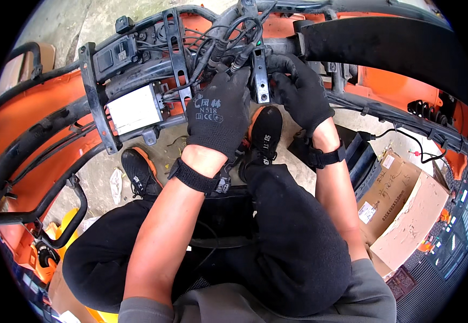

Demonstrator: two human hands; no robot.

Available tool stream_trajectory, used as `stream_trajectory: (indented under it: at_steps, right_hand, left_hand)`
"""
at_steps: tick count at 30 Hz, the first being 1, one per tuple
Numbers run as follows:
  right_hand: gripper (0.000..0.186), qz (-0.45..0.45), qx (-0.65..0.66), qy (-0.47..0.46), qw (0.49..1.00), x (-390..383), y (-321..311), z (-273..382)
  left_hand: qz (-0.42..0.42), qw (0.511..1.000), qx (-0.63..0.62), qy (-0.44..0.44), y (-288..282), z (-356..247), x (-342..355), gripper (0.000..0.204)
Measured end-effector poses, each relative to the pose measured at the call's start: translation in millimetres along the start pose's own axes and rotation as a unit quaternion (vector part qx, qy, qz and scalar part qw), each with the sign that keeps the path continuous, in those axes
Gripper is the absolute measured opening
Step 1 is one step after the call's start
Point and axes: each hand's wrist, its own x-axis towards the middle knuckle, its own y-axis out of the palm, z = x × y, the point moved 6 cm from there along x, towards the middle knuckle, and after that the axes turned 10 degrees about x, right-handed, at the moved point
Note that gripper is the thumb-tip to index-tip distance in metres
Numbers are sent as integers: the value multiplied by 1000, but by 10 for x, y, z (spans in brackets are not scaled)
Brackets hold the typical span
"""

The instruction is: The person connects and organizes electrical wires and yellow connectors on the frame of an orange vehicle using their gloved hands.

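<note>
My left hand (pixel 217 107), in a black glove, is curled among black cables and connectors (pixel 217 51), just left of an upright metal bracket (pixel 262 81) with holes; what its fingertips hold is hidden. My right hand (pixel 298 91), also gloved, has bent fingers pressed together at the bracket’s right side; what they grip there is unclear. A small green light shows at the bracket’s top. Left of my left hand, a silver box (pixel 134 110) with wire plugs sits on the black frame. A dark module (pixel 112 56) is mounted above it.
An orange machine body (pixel 40 126) with black tubing spans the view, with a wide black panel (pixel 379 40) at upper right. Below lie my knees and shoes, a black stepped object (pixel 352 161) with a cord, cardboard (pixel 395 215) at right and yellow items (pixel 67 220) at lower left.
</note>
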Motion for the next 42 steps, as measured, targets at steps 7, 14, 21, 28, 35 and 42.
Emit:
stream_trajectory:
  at_steps: [7, 14, 21, 28, 35, 42]
  right_hand:
    - [30, 37, 22, 15, 999, 25, -14, -23]
    - [26, 29, -14, 15, 999, 32, -23, 56]
    - [27, 12, 36, 55, 998, 9, 18, 30]
    - [30, -88, 32, -9, 996, -278, -104, 263]
    - [14, -37, -33, 137, 989, -715, -159, 133]
    - [21, -123, -11, 120, 985, -811, -151, -188]
  left_hand:
    - [-18, 1000, -2, -12, 59, 4, 34, 34]
    - [-42, 999, -12, -5, 64, 10, 62, 34]
    - [7, 1000, -2, -1, 77, -32, 105, 28]
    - [-27, 998, -43, -43, -141, 36, -48, 18]
    - [-57, 986, -98, -124, -600, 282, -172, 13]
    - [-104, 970, -121, -182, -578, 612, -231, 19]
